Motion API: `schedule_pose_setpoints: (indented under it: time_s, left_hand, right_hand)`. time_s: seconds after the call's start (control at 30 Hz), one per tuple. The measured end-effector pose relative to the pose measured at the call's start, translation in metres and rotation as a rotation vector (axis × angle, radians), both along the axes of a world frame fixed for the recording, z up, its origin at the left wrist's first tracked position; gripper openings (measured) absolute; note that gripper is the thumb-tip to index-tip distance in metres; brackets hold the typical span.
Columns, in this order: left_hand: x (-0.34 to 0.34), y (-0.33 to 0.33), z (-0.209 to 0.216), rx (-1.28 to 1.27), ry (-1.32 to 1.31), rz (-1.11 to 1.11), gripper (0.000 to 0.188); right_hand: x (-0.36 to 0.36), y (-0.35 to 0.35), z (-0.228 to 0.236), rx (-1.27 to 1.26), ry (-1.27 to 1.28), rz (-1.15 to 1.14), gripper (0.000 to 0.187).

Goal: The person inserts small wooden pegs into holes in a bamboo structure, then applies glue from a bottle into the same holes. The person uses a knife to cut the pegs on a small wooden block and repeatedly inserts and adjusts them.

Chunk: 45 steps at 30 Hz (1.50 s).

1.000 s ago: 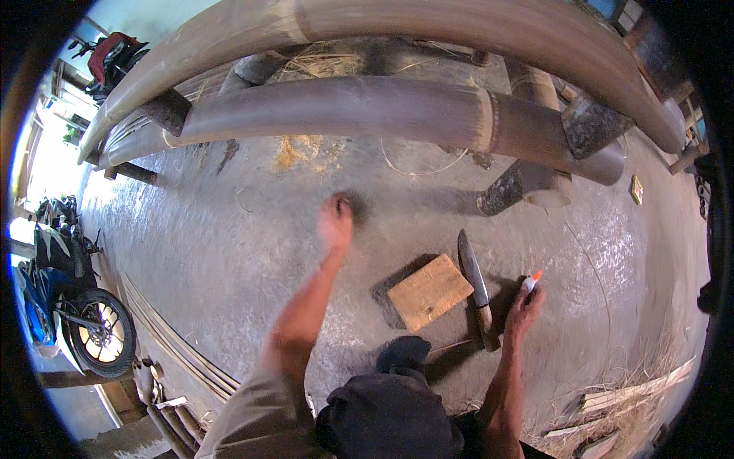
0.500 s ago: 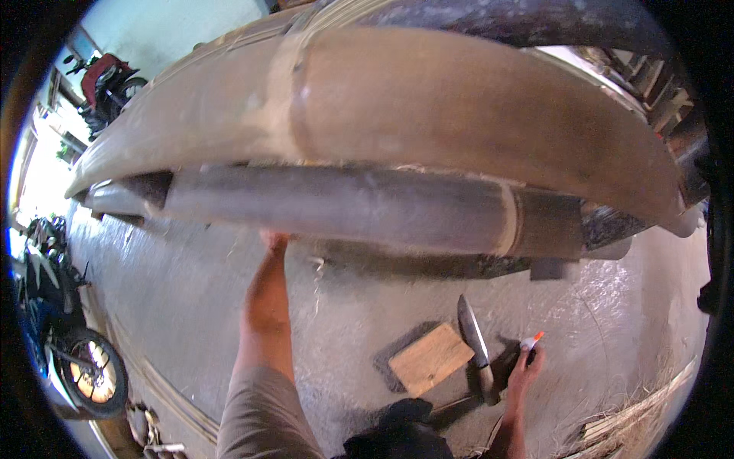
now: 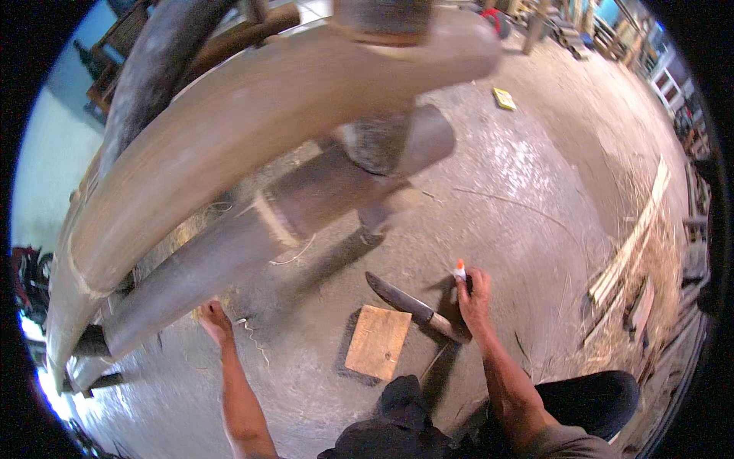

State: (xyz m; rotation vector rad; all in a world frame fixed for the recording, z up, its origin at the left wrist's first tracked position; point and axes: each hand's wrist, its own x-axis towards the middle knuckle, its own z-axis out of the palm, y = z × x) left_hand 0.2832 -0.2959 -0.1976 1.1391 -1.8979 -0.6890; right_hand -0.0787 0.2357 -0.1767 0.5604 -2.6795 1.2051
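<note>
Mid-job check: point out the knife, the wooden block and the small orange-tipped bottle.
Knife point(image 3: 416, 307): head view, on the blade near the handle.
Wooden block point(image 3: 378, 342): head view, on its top face.
Orange-tipped bottle point(image 3: 459, 272): head view, on its white body.

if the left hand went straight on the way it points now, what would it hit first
Most likely the lower pole, whose edge lies just ahead of the left hand; depth is unclear, so it might slip underneath instead.

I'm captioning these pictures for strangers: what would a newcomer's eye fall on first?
Probably the thick bamboo-like pole sweeping across the upper left, with a second pole just below it in view. Next comes a large knife below centre, lying between a wooden block and the right hand, which holds a small white bottle with an orange tip.
</note>
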Motion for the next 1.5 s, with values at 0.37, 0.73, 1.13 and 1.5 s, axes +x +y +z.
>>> schedule_pose_setpoints:
  time_s: [0.37,0.73,1.13,1.5]
  left_hand:
    - [-0.140,0.290,0.107,0.833,0.418,-0.196,0.009]
    - [-0.194,0.360,0.115,1.260,0.577,-0.245,0.012]
    - [-0.204,0.363,0.114,1.338,0.625,-0.337,0.010]
    - [-0.225,0.375,0.118,1.378,0.486,-0.256,0.011]
  right_hand:
    - [0.004,0.017,0.001,0.055,0.067,0.092,0.027]
    - [-0.001,0.032,-0.001,0.060,0.065,0.198,0.042]
    - [0.003,0.029,0.020,-0.317,-0.027,-0.123,0.039]
    - [0.056,-0.048,0.083,-0.374,-0.102,0.569,0.032]
